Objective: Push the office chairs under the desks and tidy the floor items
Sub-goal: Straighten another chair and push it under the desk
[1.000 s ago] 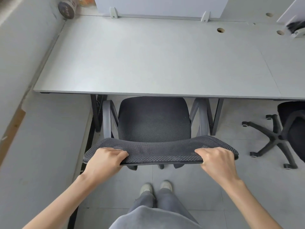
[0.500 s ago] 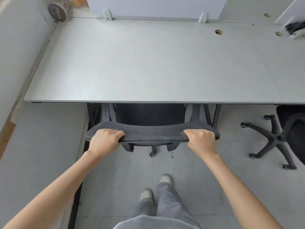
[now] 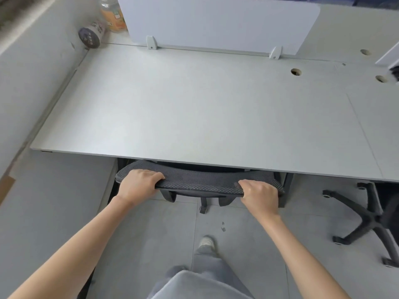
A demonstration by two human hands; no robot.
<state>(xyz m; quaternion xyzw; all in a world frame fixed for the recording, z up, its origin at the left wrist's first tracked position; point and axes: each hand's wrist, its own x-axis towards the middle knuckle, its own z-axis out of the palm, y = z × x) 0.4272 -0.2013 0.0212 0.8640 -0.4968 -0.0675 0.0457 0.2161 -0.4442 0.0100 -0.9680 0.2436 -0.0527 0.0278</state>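
My left hand (image 3: pixel 138 186) curls over the left end of the black mesh backrest (image 3: pixel 200 182), gripping it. The office chair sits tucked beneath the grey desk (image 3: pixel 194 117), only its curved back top and 1 caster showing. My right hand (image 3: pixel 259 195) clamps the backrest's right end.

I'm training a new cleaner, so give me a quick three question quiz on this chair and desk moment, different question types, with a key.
1. True or false: both hands grip the top edge of the chair backrest.
2. Multiple choice: where is the seat of that chair? A) out in the aisle B) hidden under the desk C) on top of the desk
3. Fill in: the second chair stands to the person's ____.

Key: 1 true, left hand and right hand both grip it; 2 B; 3 right.
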